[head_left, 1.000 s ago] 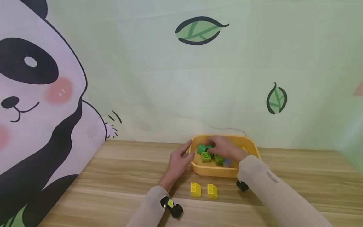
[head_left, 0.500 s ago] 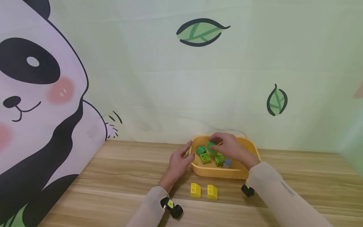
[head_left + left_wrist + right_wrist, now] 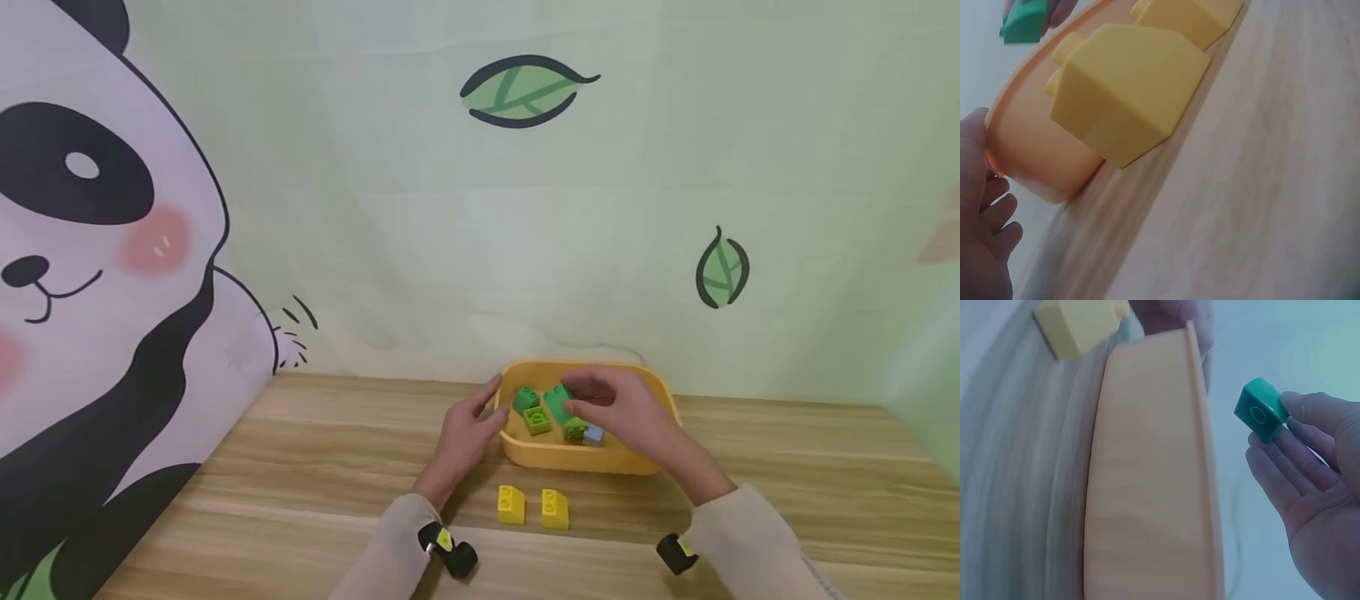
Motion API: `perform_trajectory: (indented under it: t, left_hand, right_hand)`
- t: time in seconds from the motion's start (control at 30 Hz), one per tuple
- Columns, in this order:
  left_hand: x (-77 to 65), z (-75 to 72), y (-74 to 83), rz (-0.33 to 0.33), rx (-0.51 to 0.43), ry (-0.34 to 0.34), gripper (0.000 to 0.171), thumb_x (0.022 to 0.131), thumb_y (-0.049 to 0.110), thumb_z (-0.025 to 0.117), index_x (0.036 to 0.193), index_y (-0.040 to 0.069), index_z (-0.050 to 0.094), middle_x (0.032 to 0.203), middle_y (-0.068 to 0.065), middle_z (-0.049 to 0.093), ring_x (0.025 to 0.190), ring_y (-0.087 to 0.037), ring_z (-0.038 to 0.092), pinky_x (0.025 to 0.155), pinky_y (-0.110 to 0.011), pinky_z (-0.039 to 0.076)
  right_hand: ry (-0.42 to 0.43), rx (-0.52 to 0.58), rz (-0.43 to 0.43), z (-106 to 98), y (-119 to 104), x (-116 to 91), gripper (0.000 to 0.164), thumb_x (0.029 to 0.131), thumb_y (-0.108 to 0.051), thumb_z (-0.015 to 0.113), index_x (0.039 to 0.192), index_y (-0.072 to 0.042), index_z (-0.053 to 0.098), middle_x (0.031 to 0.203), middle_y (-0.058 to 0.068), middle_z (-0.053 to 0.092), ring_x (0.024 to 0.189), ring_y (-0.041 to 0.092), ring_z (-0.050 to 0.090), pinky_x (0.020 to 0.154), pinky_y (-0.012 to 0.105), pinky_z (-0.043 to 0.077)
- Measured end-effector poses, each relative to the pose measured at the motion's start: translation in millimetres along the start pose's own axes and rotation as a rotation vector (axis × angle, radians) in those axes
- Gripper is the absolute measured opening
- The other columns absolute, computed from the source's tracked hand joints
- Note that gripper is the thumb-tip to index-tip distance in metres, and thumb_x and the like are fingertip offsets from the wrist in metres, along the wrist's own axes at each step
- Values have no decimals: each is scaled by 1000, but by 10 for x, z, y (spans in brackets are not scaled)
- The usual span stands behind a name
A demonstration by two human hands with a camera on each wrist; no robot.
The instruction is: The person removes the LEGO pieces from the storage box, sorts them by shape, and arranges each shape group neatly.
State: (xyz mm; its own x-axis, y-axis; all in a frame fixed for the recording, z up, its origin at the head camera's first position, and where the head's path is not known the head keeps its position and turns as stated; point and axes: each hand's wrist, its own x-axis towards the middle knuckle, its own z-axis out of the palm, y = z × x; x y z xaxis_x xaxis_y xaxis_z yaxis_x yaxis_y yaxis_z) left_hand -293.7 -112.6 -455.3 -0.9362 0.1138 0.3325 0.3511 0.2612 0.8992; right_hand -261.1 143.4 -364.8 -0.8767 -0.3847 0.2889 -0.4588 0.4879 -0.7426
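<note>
My right hand (image 3: pixel 630 408) is over the yellow-orange tray (image 3: pixel 577 457), pinching a dark green sloped toy brick (image 3: pixel 557 403) between thumb and fingers. In the right wrist view the green brick (image 3: pixel 1262 410) shows its hollow underside, held above the rim level. At the tray's left end, my left hand (image 3: pixel 467 437) grips the rim; its thumb lies over the edge and the other fingers curl outside, as the left wrist view shows. Inside the tray lie another dark green brick (image 3: pixel 527 400), a light green brick (image 3: pixel 537 420), a green piece (image 3: pixel 574 430) and a pale blue brick (image 3: pixel 593 435).
Two yellow sloped bricks (image 3: pixel 512 505) stand side by side on the wooden table (image 3: pixel 322 467), just in front of the tray. Behind the tray rises a pale green cloth backdrop (image 3: pixel 390 208) with a panda and leaves printed on it.
My right hand has lifted the dark green brick up from among the others and drawn back slightly toward the right. The left hand has stayed at the tray's left end.
</note>
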Motion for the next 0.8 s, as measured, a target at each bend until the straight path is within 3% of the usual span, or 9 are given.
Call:
perform_trajectory:
  t: [0.33, 0.53, 0.8]
  left_hand:
    - [9, -11, -14, -8, 7, -2, 56, 102, 14, 65, 155, 4, 53, 158, -12, 51, 149, -34, 43, 122, -52, 34]
    - [12, -3, 1, -14, 7, -1, 55, 102, 12, 65, 155, 4, 53, 158, -13, 51, 149, -34, 43, 122, -51, 34]
    - [4, 15, -3, -8, -9, -6, 55, 103, 14, 66, 155, 3, 53, 159, -13, 50, 150, -35, 42, 123, -52, 33]
  right_hand:
    - [-8, 148, -13, -44, -40, -301, 32, 98, -9, 76, 128, 1, 70, 121, 13, 74, 109, 28, 72, 89, 30, 62]
    - [-29, 132, 23, -76, -38, -440, 35, 98, -14, 79, 128, 1, 71, 122, 11, 74, 111, 26, 72, 92, 31, 62]
    - [-121, 157, 27, -91, 3, -589, 31, 98, -15, 78, 124, -1, 73, 121, 11, 74, 111, 28, 72, 93, 31, 61]
